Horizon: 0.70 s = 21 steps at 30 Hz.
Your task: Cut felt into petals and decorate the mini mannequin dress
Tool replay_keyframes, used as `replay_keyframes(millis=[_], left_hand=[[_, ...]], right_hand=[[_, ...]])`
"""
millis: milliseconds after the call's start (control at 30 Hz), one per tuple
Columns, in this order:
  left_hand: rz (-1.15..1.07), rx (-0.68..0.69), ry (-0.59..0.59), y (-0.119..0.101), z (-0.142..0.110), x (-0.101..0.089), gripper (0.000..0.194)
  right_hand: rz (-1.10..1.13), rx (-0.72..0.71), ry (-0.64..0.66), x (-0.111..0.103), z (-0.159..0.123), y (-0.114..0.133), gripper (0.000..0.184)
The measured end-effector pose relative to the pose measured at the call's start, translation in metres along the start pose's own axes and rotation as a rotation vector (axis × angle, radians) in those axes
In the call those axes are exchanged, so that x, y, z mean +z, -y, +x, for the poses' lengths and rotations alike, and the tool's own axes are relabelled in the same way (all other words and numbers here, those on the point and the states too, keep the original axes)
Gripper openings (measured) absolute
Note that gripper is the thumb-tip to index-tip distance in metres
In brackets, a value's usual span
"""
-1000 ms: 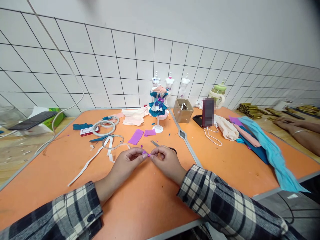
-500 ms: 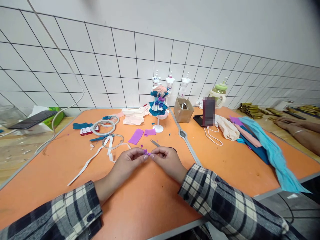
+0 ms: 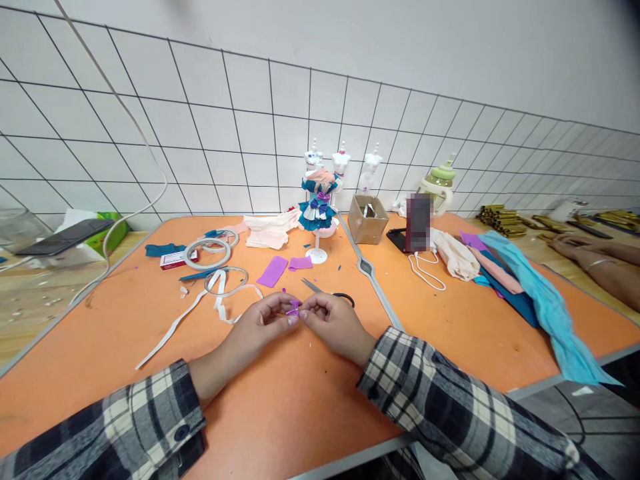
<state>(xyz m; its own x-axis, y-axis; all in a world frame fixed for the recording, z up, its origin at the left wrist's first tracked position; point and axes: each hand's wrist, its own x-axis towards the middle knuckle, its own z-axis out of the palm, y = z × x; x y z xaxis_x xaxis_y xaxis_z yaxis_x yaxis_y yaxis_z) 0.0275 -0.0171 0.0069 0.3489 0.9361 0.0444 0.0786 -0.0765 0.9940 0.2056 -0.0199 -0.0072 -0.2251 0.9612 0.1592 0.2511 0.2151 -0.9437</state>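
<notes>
Orange tabletop [image 3: 270, 413] is lying beneath left hand [image 3: 267, 320] and right hand [image 3: 336, 327], both nearly closed, pinching between them a small gathered purple crepe-like piece [image 3: 294, 309]. Shaping is apparently proceeding, next calling for steady pressure.

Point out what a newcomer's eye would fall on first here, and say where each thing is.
Probably the dress form in its ruffled blue and peach dress, standing toward the far side of the orange table. Next, nearer the viewer, the left hand and right hand, meeting at a small purple piece by their fingertips. Off to the right, a long light-blue strip runs over the table's edge.
</notes>
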Motion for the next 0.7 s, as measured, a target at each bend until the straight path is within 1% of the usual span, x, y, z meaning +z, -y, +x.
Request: replay_keyframes(millis=[200, 300, 400, 500, 600, 633, 667, 700], left_hand=[[0.101, -0.035, -0.019, 0.002, 0.003, 0.001, 0.029], [0.128, -0.033, 0.02, 0.002, 0.002, 0.001, 0.029], [0.096, -0.008, 0.043, 0.002, 0.002, 0.001, 0.029], [0.061, -0.019, -0.013, 0.0, 0.002, 0.0, 0.032], [0.072, -0.043, -0.063, 0.0, 0.002, -0.001, 0.025], [0.075, -0.041, -0.068, 0.0, 0.002, -0.002, 0.025], [0.079, -0.037, -0.066, 0.001, 0.002, -0.002, 0.024], [0.084, -0.031, -0.06, 0.001, 0.002, -0.002, 0.024]], right_hand=[[-0.067, -0.014, -0.009, -0.004, 0.0, 0.001, 0.008], [-0.175, -0.054, -0.026, -0.009, 0.001, 0.005, 0.004], [-0.252, -0.099, -0.022, -0.013, 0.0, 0.007, 0.003], [-0.248, -0.116, -0.008, -0.013, 0.0, 0.006, 0.006], [-0.235, -0.118, 0.011, -0.01, -0.001, 0.004, 0.006], [-0.22, -0.112, 0.012, -0.009, -0.002, 0.004, 0.003], [-0.193, -0.106, 0.009, -0.008, -0.003, 0.004, 0.004], [-0.158, -0.099, 0.003, -0.008, -0.003, 0.005, 0.011]])
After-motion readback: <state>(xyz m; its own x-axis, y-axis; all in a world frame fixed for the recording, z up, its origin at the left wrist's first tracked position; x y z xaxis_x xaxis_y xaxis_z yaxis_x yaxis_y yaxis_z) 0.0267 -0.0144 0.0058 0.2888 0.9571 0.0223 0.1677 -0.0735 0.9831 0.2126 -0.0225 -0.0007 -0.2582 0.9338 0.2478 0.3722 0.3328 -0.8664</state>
